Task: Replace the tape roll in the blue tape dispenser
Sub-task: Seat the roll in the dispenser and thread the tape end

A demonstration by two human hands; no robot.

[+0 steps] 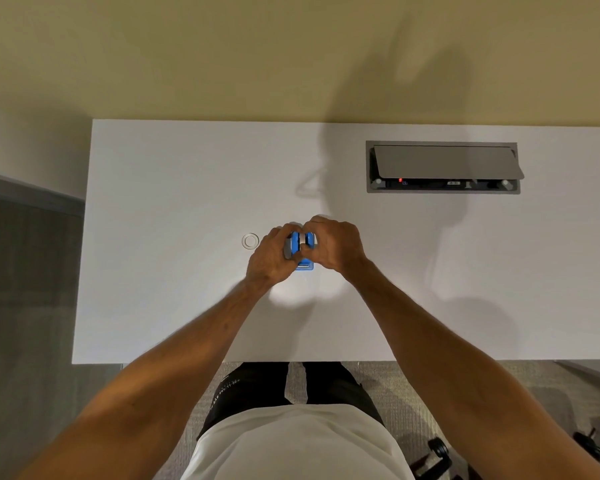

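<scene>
We hold the dispenser (pixel 303 249) mid-table (pixel 187 185), both hands curled round it. Left hand (pixel 274 258) steadies the side; right hand (pixel 336 245) pinches at the top, likely working the roll (pixel 302 238). A clear ring (pixel 250 241) lies just left, apart, whether spent core or spare we cannot tell.

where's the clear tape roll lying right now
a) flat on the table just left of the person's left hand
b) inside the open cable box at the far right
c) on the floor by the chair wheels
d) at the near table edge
a: the clear tape roll lies flat on the white table, just left of the left hand, while both hands, the right hand included, close around the blue tape dispenser.
</scene>
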